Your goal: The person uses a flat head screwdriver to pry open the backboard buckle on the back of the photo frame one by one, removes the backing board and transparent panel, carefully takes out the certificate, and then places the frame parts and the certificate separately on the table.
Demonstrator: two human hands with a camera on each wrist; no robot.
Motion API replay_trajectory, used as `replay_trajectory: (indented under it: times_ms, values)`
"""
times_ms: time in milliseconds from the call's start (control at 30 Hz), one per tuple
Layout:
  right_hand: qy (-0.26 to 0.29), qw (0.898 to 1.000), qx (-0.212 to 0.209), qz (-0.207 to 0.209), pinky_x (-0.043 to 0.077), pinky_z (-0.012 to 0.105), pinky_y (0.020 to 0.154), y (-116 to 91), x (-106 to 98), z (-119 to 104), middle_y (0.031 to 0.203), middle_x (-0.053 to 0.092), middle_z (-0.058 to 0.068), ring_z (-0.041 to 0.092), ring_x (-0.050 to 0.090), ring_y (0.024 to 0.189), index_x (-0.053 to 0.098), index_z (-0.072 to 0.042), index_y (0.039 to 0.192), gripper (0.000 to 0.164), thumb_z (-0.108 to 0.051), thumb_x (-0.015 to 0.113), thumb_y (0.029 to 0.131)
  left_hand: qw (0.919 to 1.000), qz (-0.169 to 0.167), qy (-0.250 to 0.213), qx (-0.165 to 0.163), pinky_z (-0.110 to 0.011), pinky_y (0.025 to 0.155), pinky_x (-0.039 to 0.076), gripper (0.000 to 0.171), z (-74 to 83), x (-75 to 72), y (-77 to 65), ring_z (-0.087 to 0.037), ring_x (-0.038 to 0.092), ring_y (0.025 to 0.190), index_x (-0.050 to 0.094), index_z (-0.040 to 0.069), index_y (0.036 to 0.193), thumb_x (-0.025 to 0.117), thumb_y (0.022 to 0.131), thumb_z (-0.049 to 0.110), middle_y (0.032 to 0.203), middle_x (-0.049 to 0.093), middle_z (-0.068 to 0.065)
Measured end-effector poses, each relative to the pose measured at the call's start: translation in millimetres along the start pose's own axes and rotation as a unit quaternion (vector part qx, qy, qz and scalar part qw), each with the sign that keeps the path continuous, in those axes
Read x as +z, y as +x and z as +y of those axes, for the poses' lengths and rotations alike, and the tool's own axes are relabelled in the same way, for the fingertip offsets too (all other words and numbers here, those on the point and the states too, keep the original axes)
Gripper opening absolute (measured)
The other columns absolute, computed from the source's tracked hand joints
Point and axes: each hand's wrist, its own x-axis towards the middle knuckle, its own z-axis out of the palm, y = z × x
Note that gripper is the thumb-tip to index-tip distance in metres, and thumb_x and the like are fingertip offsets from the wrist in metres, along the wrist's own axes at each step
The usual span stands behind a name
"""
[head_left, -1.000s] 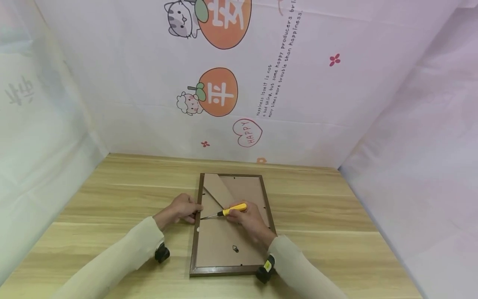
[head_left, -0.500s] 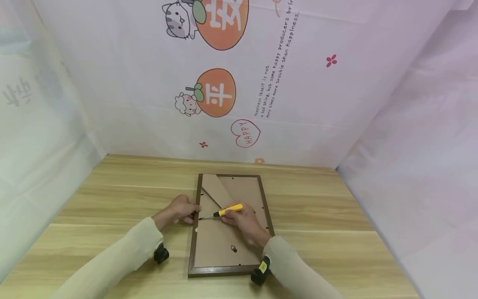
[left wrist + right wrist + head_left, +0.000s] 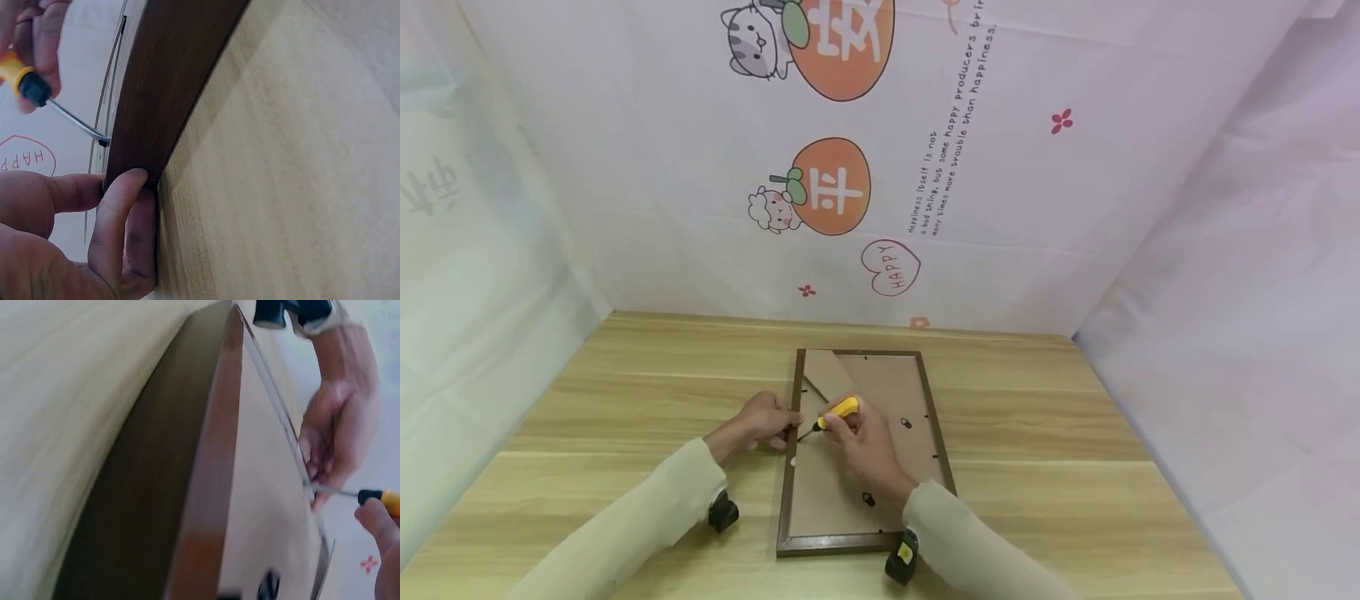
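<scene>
A brown picture frame (image 3: 838, 544) lies face down, its beige backing board (image 3: 826, 500) upward. My left hand (image 3: 765, 419) grips the frame's left side; in the left wrist view its thumb (image 3: 119, 206) presses the outer face of the wood. My right hand (image 3: 871, 454) holds a yellow-and-black screwdriver (image 3: 844, 407), slanted down to the left. Its tip meets a small dark tab (image 3: 104, 142) at the inner edge of that side, just below the left fingers. A stand flap (image 3: 826, 372) runs diagonally across the backing's upper left, partly hidden behind the right hand.
Small black tabs line the frame's inner edges. Two dark hanging rings, one at the right (image 3: 906, 423) and one lower down (image 3: 868, 499), sit on the backing. Wood-grain table (image 3: 1022, 408) surrounds the frame, with printed white sheeting (image 3: 1000, 275) behind and plain sheets on both sides.
My right hand has swung left and turned, so the screwdriver stands steeper with its tip at the same spot. The left hand keeps its hold, and the whole head view has shifted slightly.
</scene>
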Motion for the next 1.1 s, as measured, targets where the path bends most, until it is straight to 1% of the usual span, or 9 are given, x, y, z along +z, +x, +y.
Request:
replay_trajectory:
  times_ms: [133,233,333,433,500,667,833,933,1100]
  values:
    - [-0.055,0.998,-0.041,0.01,0.058,0.019,0.079,-1,12,-10,0.109,0.069,0.016,0.024,0.07,0.099,0.058,0.002,0.113,0.02,-0.012,0.057,0.099,1.0,0.003,-0.001,-0.003,-0.029,0.062,0.061,0.033,-1.1,0.6,1.7,-0.017,0.062,0.065,0.054,0.006,0.064,0.06,0.095,0.011,0.076,0.062,-0.008]
    - [-0.105,0.992,-0.06,0.024,0.056,0.016,0.071,-2,20,-16,0.103,0.071,0.015,0.018,0.07,0.088,0.059,-0.001,0.11,0.016,-0.013,0.058,0.098,1.0,0.003,-0.002,0.003,-0.03,0.063,0.061,0.033,-2.4,0.8,2.9,-0.018,0.063,0.066,0.054,0.005,0.063,0.06,0.095,0.011,0.077,0.062,-0.009]
    - [-0.148,0.986,-0.069,0.036,0.052,0.014,0.065,-2,27,-20,0.097,0.073,0.011,0.008,0.064,0.078,0.061,-0.006,0.108,0.014,-0.015,0.06,0.097,0.9999,0.001,-0.003,0.011,-0.031,0.064,0.062,0.031,-2.8,0.7,3.3,-0.019,0.065,0.067,0.06,0.003,0.066,0.061,0.095,0.013,0.077,0.064,-0.011]
    - [-0.174,0.981,-0.075,0.038,0.051,0.013,0.063,-2,33,-23,0.095,0.073,0.008,0.004,0.062,0.075,0.061,-0.008,0.108,0.015,-0.019,0.06,0.097,0.9999,0.002,0.0,0.016,-0.031,0.064,0.062,0.033,-3.0,0.4,3.0,-0.019,0.065,0.067,0.061,0.001,0.067,0.06,0.097,0.014,0.077,0.065,-0.011]
    - [-0.189,0.978,-0.081,0.041,0.052,0.011,0.065,-2,38,-25,0.097,0.074,0.008,0.005,0.066,0.079,0.061,-0.009,0.108,0.016,-0.02,0.061,0.097,0.9999,0.002,-0.001,0.016,-0.032,0.064,0.062,0.034,-3.1,0.3,2.5,-0.019,0.065,0.067,0.06,0.002,0.066,0.057,0.098,0.013,0.077,0.064,-0.011]
    - [-0.211,0.972,-0.095,0.05,0.056,0.013,0.071,-1,48,-27,0.102,0.074,0.01,0.016,0.073,0.092,0.062,-0.006,0.108,0.016,-0.018,0.062,0.096,0.9998,0.002,-0.004,0.018,-0.032,0.064,0.062,0.037,-4.0,0.0,0.9,-0.019,0.064,0.067,0.059,0.004,0.066,0.05,0.101,0.013,0.076,0.064,-0.01]
    - [-0.228,0.967,-0.106,0.049,0.056,0.013,0.071,-1,52,-30,0.102,0.073,0.008,0.017,0.073,0.092,0.062,-0.007,0.105,0.014,-0.018,0.061,0.097,0.9997,0.006,0.004,0.025,-0.032,0.064,0.061,0.038,-5.3,-1.3,0.2,-0.017,0.064,0.068,0.062,0.001,0.071,0.046,0.103,0.016,0.076,0.065,-0.01]
    - [-0.216,0.972,-0.088,0.04,0.055,0.012,0.07,-1,50,-30,0.106,0.073,0.009,0.016,0.073,0.093,0.061,-0.007,0.11,0.017,-0.019,0.059,0.098,0.9997,0.004,0.004,0.022,-0.032,0.064,0.061,0.039,-5.0,-1.7,0.7,-0.018,0.064,0.068,0.063,0.0,0.072,0.047,0.103,0.017,0.077,0.066,-0.011]
    - [-0.181,0.981,-0.057,0.027,0.057,0.017,0.075,0,42,-30,0.111,0.073,0.011,0.017,0.072,0.1,0.059,-0.007,0.116,0.021,-0.02,0.058,0.098,0.9998,-0.005,0.004,0.02,-0.031,0.062,0.061,0.035,-4.2,-1.9,1.7,-0.018,0.064,0.067,0.064,-0.001,0.07,0.052,0.099,0.013,0.075,0.065,-0.011]
